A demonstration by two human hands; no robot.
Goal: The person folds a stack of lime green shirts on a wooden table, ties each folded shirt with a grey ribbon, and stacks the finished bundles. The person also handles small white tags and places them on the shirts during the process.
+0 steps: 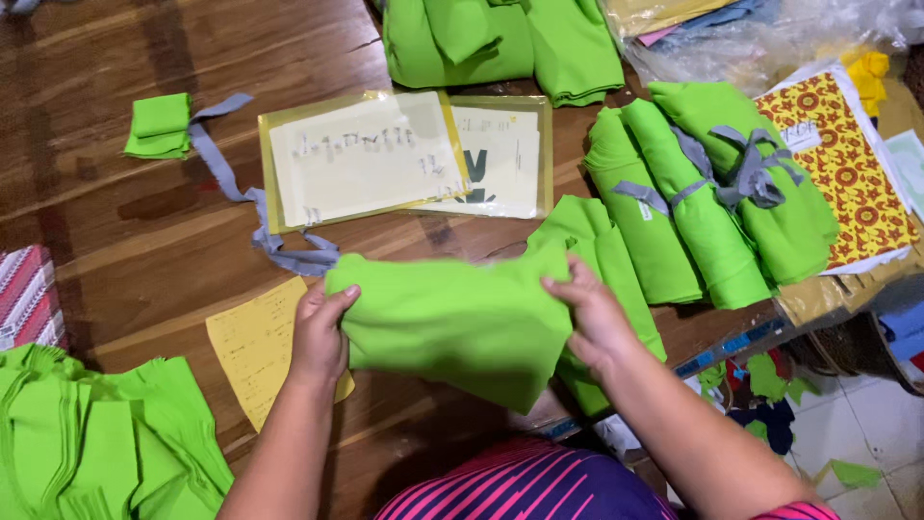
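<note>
STEP: folded bright-green knit fabric piece (452, 323) is gripped at both ends above the worktop (125, 241) near edge | HANDS: left hand (318, 337) and right hand (592, 323) closed on it | NEXT: judged to need even, matched tension at both ends.

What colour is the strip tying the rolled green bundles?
Grey strip, seen best in the head view.

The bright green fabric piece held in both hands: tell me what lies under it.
Beneath the bright green fabric piece, the brown wooden table shows, plus the yellow paper sheet's edge at left. Whatever lies directly below is covered.
</note>
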